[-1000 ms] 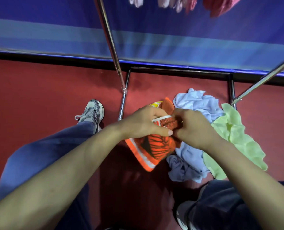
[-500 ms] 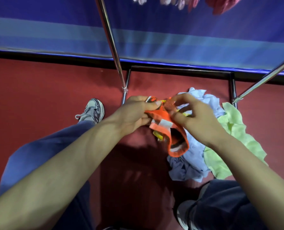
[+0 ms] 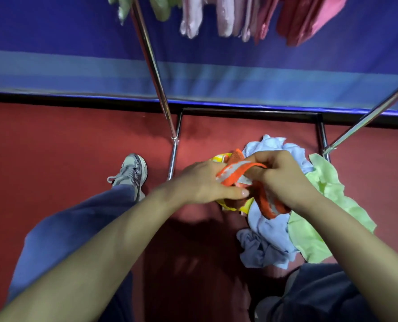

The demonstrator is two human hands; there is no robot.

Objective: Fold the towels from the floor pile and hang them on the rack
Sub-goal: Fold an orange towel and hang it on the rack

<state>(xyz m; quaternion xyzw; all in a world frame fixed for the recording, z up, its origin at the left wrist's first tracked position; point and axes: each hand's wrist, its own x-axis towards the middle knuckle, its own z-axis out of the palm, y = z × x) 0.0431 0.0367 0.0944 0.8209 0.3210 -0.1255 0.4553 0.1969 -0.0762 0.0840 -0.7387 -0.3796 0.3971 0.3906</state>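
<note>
— What are you holding?
— 1 orange towel (image 3: 237,175) with pale stripes, bunched into a twisted band. My left hand (image 3: 205,182) pinches 1 end, thumb laid flat; my right hand (image 3: 284,180) curls round the other.
— Where is it?
— Between my 2 hands, over the pale blue towel (image 3: 270,226), with the light green towel (image 3: 328,205) beyond my right wrist.
— Any label?
— A small white patch by my left thumb; too blurred to read.
</note>
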